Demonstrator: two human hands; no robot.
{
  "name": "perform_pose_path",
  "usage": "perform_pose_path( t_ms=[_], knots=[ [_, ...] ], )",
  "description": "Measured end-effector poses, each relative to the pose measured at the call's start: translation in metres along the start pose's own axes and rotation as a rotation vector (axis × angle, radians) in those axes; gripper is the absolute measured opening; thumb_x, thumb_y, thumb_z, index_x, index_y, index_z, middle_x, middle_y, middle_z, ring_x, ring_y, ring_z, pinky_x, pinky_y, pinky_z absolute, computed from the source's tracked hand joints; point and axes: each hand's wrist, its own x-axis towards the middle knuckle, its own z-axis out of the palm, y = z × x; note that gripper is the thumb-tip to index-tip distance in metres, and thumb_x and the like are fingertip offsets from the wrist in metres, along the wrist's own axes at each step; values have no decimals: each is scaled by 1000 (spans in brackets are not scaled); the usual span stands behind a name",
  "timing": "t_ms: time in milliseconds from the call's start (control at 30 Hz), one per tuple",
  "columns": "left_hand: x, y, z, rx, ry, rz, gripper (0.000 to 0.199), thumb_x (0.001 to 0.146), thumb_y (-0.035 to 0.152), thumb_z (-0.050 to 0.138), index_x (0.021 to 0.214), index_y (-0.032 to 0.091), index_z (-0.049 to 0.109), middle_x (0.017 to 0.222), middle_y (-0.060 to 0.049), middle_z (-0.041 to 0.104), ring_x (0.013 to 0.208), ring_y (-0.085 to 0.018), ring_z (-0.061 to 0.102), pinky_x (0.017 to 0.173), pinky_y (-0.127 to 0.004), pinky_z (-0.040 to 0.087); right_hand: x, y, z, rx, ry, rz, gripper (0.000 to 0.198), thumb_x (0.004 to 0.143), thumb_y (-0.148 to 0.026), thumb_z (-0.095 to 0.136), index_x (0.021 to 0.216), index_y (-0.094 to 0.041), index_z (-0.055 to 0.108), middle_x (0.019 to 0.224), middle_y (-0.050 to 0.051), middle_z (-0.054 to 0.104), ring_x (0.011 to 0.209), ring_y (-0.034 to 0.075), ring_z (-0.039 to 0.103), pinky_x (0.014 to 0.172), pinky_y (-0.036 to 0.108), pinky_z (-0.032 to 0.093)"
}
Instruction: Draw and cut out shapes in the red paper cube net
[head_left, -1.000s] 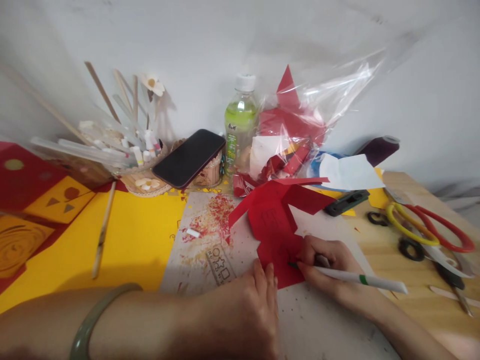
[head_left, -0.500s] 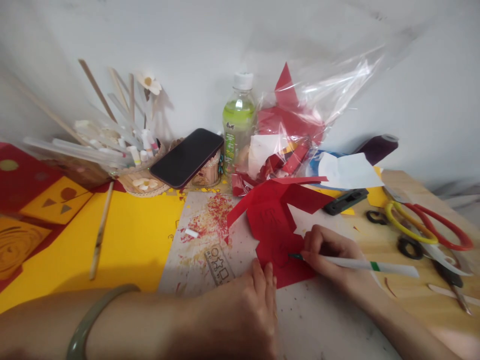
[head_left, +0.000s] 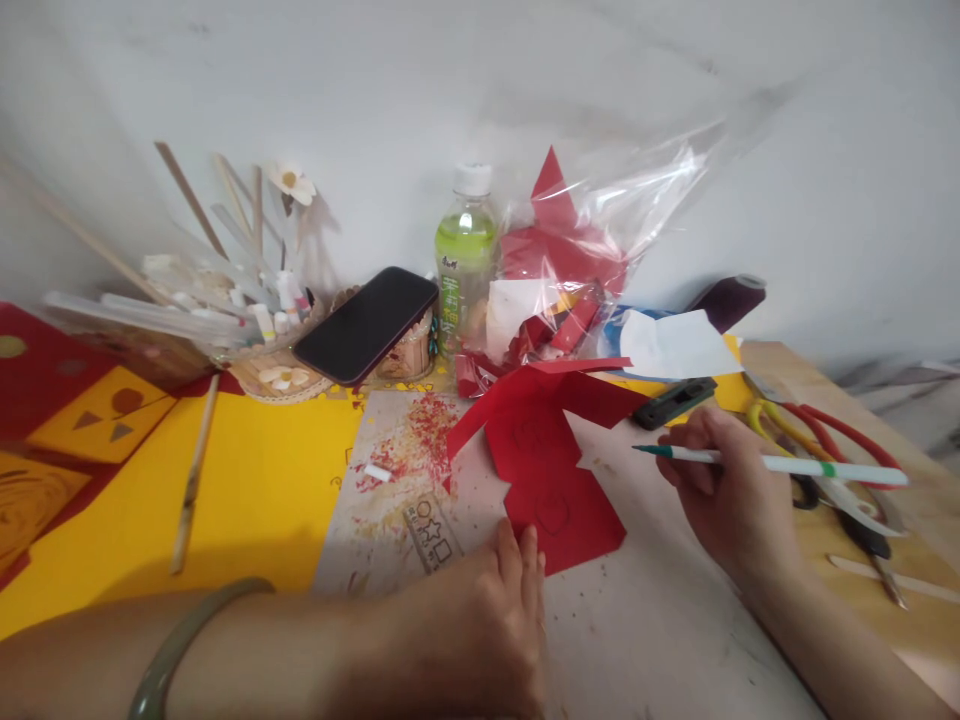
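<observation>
A cut and folded piece of red paper [head_left: 570,545] lies on a pale, speckled board [head_left: 637,640], with faint dark curved lines drawn on two of its panels. My left hand [head_left: 487,610] rests at its lower left edge, fingers stretched out and fingertips on the paper; a bangle [head_left: 187,625] circles that wrist. To the right of the paper, my right hand [head_left: 731,500] grips a white felt-tip pen [head_left: 806,466] with a green tip and green band. The pen tip points left and is clear of the paper.
Behind stand a drink bottle [head_left: 466,260], a phone [head_left: 367,325] on small baskets, and a clear bag [head_left: 562,265] of red scraps. A black stapler-like object [head_left: 675,403] and scissors [head_left: 847,440] lie right. Yellow paper [head_left: 262,500] with a stick [head_left: 196,475] lies left.
My right hand has lifted the pen off the red paper and moved it right and slightly up. A curved line on the lower panel is now uncovered. My left hand stays put.
</observation>
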Motion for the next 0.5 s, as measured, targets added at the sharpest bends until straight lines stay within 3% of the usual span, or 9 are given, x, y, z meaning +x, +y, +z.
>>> perform_pose_path(
  t_ms=[300,400,500],
  knots=[
    [1,-25,-13,-87,111,-90,27,77,11,52,95,4,70,96,-18,73,77,-26,71,54,-30,54,6,-3,-5,-1,3,-57,46,72,-50,72,51,-25,39,44,-8,24,43,10,20,44,29,25],
    [-2,-39,-28,-149,125,-151,25,81,9,47,94,9,68,77,-11,73,59,-20,66,46,-28,48,6,-7,-7,25,3,-76,43,75,-50,68,51,-25,42,45,-7,27,43,11,20,44,29,26],
    [-9,-56,-41,-210,4,-150,27,83,6,45,98,13,66,60,-1,65,49,-16,59,42,-25,41,6,-11,-9,62,-20,-76,42,82,-52,55,52,-25,46,42,-6,26,42,11,23,44,28,27]
  ],
)
